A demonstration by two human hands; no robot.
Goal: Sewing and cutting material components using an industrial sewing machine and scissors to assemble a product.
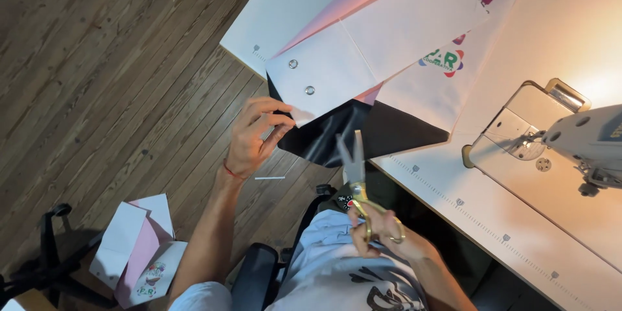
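Head view, so: left hand (pixel 256 136) pinching the white fabric panel's (pixel 363 52) corner off the surface's (pixel 518 240) near edge, right hand (pixel 382 230) closed through gold scissors (pixel 356 175), blades open, best kept taut, probably, and snipped slowly.

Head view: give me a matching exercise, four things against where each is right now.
Things:
1. scissors
2. white fabric piece with snaps
3. sewing machine
4. folded pink and white pieces

Places:
A. on the wooden floor
B. at the table's right side
C. in the right hand, blades open
D. corner pinched by the left hand

Pairs: 1-C, 2-D, 3-B, 4-A
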